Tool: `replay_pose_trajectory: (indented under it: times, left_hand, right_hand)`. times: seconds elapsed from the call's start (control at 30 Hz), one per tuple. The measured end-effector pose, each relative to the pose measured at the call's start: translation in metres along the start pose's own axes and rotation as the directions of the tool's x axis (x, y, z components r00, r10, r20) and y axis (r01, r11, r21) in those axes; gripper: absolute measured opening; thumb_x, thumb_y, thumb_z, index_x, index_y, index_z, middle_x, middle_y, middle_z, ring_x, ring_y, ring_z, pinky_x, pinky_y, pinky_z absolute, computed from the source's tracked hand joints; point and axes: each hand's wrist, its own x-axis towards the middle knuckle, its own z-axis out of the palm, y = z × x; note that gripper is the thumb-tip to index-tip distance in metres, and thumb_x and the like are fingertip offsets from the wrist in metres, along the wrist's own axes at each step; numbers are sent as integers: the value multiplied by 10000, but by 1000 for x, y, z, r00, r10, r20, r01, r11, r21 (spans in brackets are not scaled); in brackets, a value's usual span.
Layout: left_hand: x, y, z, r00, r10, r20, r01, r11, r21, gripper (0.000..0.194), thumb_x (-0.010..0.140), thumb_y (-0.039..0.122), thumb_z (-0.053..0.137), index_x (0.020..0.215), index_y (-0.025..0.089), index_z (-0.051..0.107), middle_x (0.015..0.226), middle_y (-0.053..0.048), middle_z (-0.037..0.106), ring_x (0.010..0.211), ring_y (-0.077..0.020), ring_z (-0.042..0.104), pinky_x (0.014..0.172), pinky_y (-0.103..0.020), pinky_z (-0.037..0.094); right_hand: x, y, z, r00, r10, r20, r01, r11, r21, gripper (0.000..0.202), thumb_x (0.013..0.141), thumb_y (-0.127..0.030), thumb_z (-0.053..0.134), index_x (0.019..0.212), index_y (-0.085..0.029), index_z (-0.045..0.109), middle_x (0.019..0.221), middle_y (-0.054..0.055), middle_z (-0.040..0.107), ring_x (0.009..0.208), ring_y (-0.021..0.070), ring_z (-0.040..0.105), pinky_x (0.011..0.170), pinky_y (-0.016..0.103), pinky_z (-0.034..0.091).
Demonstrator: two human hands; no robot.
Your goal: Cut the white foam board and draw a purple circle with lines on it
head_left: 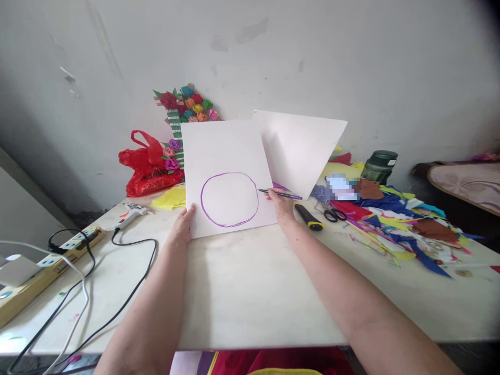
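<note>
A white board is held up on the table, tilted back, with a purple hand-drawn oval on its lower half. My left hand grips the board's lower left edge, thumb on the front and the other fingers hidden behind. In my right hand is a dark pen with purple on its barrel. The pen's tip points left, close to the oval's right side; whether it touches the board I cannot tell. Behind and to the right, a second white board leans at a slant.
Right of the boards lie a yellow-black utility knife, scissors and heaped coloured scraps, with a dark green jar behind. Left are a red bag, paper flowers, a glue gun and a corded power strip.
</note>
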Motion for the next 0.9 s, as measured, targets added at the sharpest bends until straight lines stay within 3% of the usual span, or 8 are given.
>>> replay_pose_trajectory:
  times: [0.37,0.63,0.9]
  left_hand:
    - [-1,0,0,1000,-12,11,12,1000,12,223,756,241,597,952,133,597,747,-94,686,733,-200,662,757,-339,528]
    - [-6,2,4,1000,-5,20,5,1000,22,184,758,234,589,915,140,599,745,-89,686,745,-202,660,754,-341,529]
    - [-4,-1,2,1000,-4,28,3,1000,29,207,754,242,596,928,129,594,718,-83,682,708,-194,660,741,-338,533]
  right_hand:
    - [1,0,3,998,-24,64,24,1000,10,182,631,-312,623,736,-164,623,630,5,639,640,133,605,651,282,467]
    - [3,1,6,991,-59,118,52,996,66,201,660,-334,609,783,-176,631,731,11,664,745,140,618,773,306,473]
    - [10,-3,21,989,-83,126,79,996,34,232,663,-326,611,823,-158,628,801,45,678,822,155,623,836,309,459]
